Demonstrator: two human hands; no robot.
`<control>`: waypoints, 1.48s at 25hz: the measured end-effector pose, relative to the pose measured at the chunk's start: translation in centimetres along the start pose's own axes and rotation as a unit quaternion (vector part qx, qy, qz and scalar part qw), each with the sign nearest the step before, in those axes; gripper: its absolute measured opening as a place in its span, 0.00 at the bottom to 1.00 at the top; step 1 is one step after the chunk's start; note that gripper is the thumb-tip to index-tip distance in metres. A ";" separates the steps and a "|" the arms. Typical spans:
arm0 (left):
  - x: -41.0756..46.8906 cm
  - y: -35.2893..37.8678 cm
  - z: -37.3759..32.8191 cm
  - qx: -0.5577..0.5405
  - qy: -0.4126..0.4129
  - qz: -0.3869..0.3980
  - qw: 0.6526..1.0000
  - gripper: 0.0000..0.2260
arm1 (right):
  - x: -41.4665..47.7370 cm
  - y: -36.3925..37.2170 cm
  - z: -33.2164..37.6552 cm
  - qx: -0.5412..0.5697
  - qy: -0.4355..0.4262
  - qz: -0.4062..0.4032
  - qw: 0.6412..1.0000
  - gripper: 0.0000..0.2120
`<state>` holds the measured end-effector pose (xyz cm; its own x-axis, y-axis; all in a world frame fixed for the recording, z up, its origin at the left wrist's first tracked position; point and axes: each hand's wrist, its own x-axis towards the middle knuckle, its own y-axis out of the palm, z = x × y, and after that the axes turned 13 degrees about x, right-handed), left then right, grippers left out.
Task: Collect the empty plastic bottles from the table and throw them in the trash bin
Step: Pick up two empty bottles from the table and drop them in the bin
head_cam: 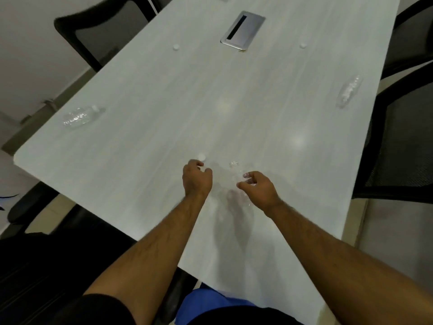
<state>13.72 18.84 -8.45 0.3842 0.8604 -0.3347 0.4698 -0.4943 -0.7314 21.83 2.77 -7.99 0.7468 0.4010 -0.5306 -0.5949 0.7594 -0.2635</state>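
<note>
A clear crumpled plastic bottle [235,165] lies near the table's front middle, and my right hand [257,188] curls around it, thumb and fingers on its sides. My left hand [196,180] hovers just left of it, fingers loosely bent and holding nothing, right behind a small white cap [201,157]. A second empty bottle [78,117] lies on its side near the left edge of the table [140,137]. A third bottle [349,91] lies near the right edge. No trash bin is in view.
Two more white caps [176,46] [303,45] sit farther back, beside a metal cable hatch [243,29]. Black mesh chairs stand at the right [403,141] and far left [93,36]. Something blue [206,301] shows below my arms.
</note>
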 end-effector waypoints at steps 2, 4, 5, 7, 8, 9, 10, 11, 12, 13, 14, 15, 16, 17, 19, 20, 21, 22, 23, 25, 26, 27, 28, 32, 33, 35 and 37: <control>3.0 0.5 -0.3 0.013 0.005 -0.022 1.000 0.19 | 1.9 0.3 0.8 0.052 0.020 0.027 0.998 0.17; 5.0 1.1 -0.3 0.064 0.013 -0.002 0.998 0.25 | 2.6 0.3 1.5 0.093 0.039 0.038 0.994 0.17; 5.9 1.7 -0.3 0.105 0.020 0.017 0.994 0.26 | 3.0 0.3 1.7 0.102 0.044 0.039 0.993 0.17; 6.7 2.7 0.0 0.193 0.060 0.036 0.979 0.21 | 3.3 0.4 1.9 0.102 0.047 0.044 0.993 0.17; 6.7 3.0 0.1 0.228 0.084 0.035 0.970 0.18 | 3.3 0.5 1.8 0.099 0.048 0.049 0.993 0.17; 6.8 3.3 0.2 0.253 0.103 0.030 0.961 0.16 | 3.2 0.5 1.6 0.096 0.049 0.053 0.993 0.17; 6.6 3.2 0.2 0.264 0.112 0.031 0.957 0.15 | 3.0 0.6 1.4 0.098 0.049 0.053 0.993 0.17; 6.4 3.3 0.3 0.252 0.116 0.031 0.960 0.14 | 2.6 0.5 1.2 0.106 0.048 0.053 0.992 0.16; 5.8 3.0 0.3 0.207 0.099 0.038 0.973 0.14 | 2.0 0.3 1.0 0.123 0.048 0.057 0.990 0.16; 5.3 2.7 0.2 0.117 0.063 0.050 0.990 0.13 | 1.3 0.2 1.0 0.144 0.050 0.065 0.986 0.16; 4.6 2.2 0.1 -0.002 0.009 0.071 0.997 0.11 | 0.7 0.1 1.1 0.161 0.059 0.078 0.982 0.15; 3.2 1.4 0.0 -0.126 -0.040 0.098 0.986 0.08 | -0.5 -0.2 1.1 0.170 0.063 0.098 0.979 0.15; 1.7 0.8 0.0 -0.224 -0.078 0.123 0.964 0.06 | -1.4 -0.3 1.1 0.169 0.065 0.117 0.977 0.15; -0.5 -0.2 0.1 -0.291 -0.098 0.142 0.941 0.06 | -2.7 -0.7 0.9 0.160 0.060 0.139 0.975 0.15; -4.5 -1.9 0.6 -0.345 -0.097 0.161 0.920 0.06 | -5.4 -1.3 0.5 0.134 0.042 0.175 0.974 0.15; -6.8 -2.8 1.1 -0.366 -0.089 0.154 0.913 0.07 | -7.1 -1.7 0.1 0.118 0.026 0.193 0.974 0.15; -8.7 -3.3 1.7 -0.391 -0.084 0.150 0.904 0.09 | -8.4 -1.9 -0.4 0.107 0.013 0.205 0.973 0.14; -11.0 -3.7 2.4 -0.415 -0.078 0.146 0.895 0.09 | -9.9 -2.2 -1.1 0.100 0.004 0.219 0.971 0.14; -13.5 -4.2 3.2 -0.436 -0.073 0.135 0.887 0.10 | -11.7 -2.6 -1.9 0.095 -0.008 0.232 0.968 0.13; -17.9 -4.8 4.5 -0.458 -0.056 0.125 0.879 0.11 | -14.8 -3.3 -3.5 0.092 -0.027 0.258 0.961 0.12; -20.6 -5.1 5.5 -0.462 -0.047 0.113 0.878 0.11 | -16.8 -3.7 -4.7 0.087 -0.036 0.274 0.957 0.12; -22.9 -5.3 6.4 -0.463 -0.044 0.102 0.879 0.11 | -18.6 -3.9 -5.8 0.080 -0.041 0.285 0.954 0.12; -25.2 -5.4 7.2 -0.459 -0.047 0.091 0.883 0.11 | -20.3 -4.0 -6.9 0.072 -0.042 0.292 0.953 0.13; -35.0 -7.2 12.1 -0.456 -0.064 0.028 0.887 0.10 | -28.2 -2.6 -11.6 0.020 -0.097 0.299 0.949 0.18; -37.3 -8.4 13.8 -0.457 -0.064 0.009 0.887 0.10 | -30.5 -1.6 -12.5 0.003 -0.116 0.301 0.947 0.19; -40.9 -10.8 16.8 -0.452 -0.064 -0.028 0.889 0.09 | -34.5 0.3 -13.6 -0.027 -0.160 0.313 0.936 0.19; -44.6 -13.5 20.3 -0.458 -0.083 -0.085 0.881 0.07 | -38.8 2.9 -14.5 -0.070 -0.209 0.333 0.917 0.19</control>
<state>-25.89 -10.39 4.26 0.1618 0.9003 -0.4041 0.9825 -0.1851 -0.0188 -13.16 -18.05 0.12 0.2350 0.9356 -0.2636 -0.9709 0.2132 -0.1089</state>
